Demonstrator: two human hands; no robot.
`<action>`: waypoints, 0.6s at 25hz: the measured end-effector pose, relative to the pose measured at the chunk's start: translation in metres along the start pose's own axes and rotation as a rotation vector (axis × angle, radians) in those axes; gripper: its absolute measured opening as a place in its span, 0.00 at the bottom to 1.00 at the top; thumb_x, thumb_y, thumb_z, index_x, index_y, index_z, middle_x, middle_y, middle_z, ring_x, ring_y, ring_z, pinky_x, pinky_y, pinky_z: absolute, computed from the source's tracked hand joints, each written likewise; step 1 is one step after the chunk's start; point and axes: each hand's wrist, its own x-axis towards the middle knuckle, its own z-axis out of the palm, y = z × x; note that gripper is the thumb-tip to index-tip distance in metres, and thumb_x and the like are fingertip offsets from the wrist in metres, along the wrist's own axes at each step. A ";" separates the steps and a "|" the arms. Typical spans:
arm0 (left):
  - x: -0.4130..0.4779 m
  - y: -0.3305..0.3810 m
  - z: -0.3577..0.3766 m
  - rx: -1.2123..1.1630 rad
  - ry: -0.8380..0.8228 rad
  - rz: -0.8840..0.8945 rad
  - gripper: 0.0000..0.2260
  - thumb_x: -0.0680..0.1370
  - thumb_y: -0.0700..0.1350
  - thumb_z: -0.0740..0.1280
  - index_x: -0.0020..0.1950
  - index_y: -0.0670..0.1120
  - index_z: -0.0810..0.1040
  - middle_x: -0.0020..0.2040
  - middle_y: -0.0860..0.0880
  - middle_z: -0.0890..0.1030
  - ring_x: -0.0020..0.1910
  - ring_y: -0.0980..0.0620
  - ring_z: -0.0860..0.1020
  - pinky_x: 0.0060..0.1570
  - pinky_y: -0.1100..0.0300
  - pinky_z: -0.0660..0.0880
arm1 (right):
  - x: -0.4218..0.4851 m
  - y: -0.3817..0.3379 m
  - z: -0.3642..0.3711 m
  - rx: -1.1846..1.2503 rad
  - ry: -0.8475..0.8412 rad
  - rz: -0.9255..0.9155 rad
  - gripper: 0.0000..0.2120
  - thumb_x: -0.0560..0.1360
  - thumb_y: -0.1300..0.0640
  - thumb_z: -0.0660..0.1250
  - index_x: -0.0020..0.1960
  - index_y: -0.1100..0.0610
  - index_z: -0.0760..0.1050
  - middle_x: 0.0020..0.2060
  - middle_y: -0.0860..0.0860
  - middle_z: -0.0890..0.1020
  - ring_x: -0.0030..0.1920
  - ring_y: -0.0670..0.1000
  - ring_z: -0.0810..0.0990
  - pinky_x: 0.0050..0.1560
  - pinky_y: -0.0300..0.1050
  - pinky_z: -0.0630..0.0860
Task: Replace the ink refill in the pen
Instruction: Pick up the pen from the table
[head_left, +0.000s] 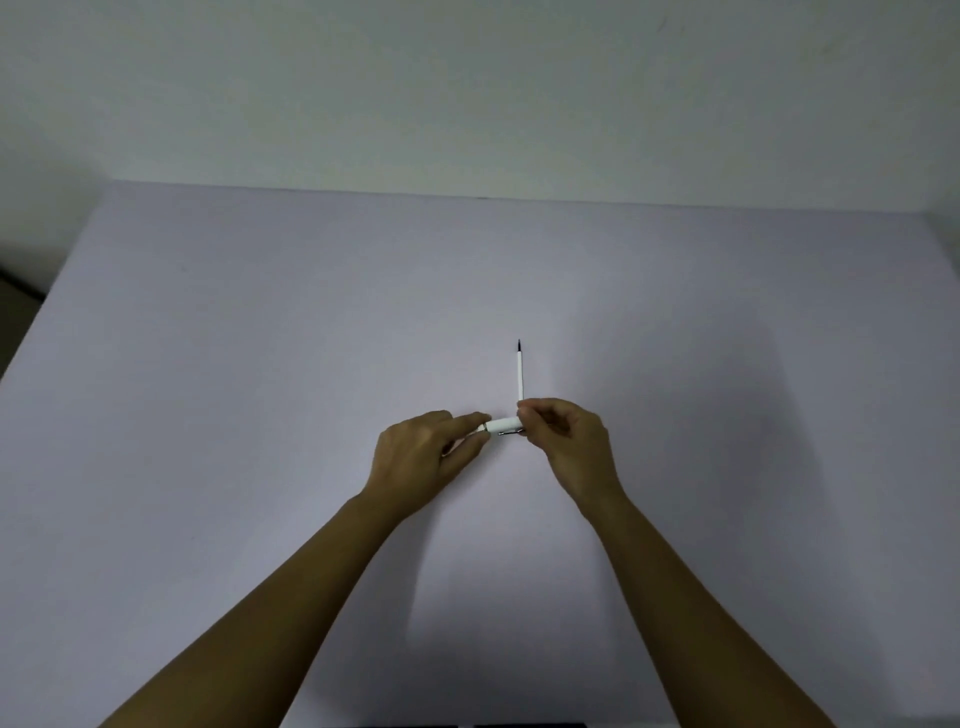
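A white pen (503, 425) with a metal clip lies level between my two hands, just above the table. My left hand (426, 462) pinches its left end with thumb and forefinger. My right hand (566, 441) closes its fingers around the right end. A thin white ink refill (520, 375) with a dark tip lies on the table (260, 364) just beyond my right hand, pointing away from me. Its near end is hidden behind my right fingers, so I cannot tell whether it is touched.
The pale lilac table reaches to a white wall at the back. Its left edge runs diagonally at the far left, with a dark floor gap (18, 286) beyond it.
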 end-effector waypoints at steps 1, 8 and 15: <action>0.000 0.001 -0.001 0.013 0.009 0.003 0.15 0.75 0.57 0.58 0.53 0.56 0.82 0.27 0.57 0.67 0.26 0.59 0.65 0.24 0.71 0.54 | -0.002 0.002 0.001 0.039 0.004 0.011 0.04 0.74 0.57 0.68 0.43 0.49 0.80 0.40 0.49 0.84 0.45 0.50 0.84 0.50 0.41 0.80; -0.004 0.005 0.002 0.001 -0.038 0.008 0.17 0.73 0.61 0.59 0.49 0.55 0.83 0.26 0.54 0.76 0.24 0.57 0.71 0.24 0.71 0.54 | -0.010 0.018 -0.002 0.159 0.032 0.074 0.03 0.73 0.60 0.69 0.46 0.54 0.80 0.40 0.49 0.84 0.42 0.45 0.83 0.42 0.31 0.78; -0.010 -0.006 0.014 0.023 -0.074 -0.062 0.22 0.75 0.59 0.56 0.59 0.48 0.79 0.33 0.52 0.79 0.30 0.51 0.77 0.27 0.63 0.70 | 0.012 0.047 -0.026 0.085 0.173 0.161 0.06 0.73 0.54 0.69 0.49 0.54 0.80 0.45 0.54 0.84 0.47 0.51 0.82 0.53 0.43 0.77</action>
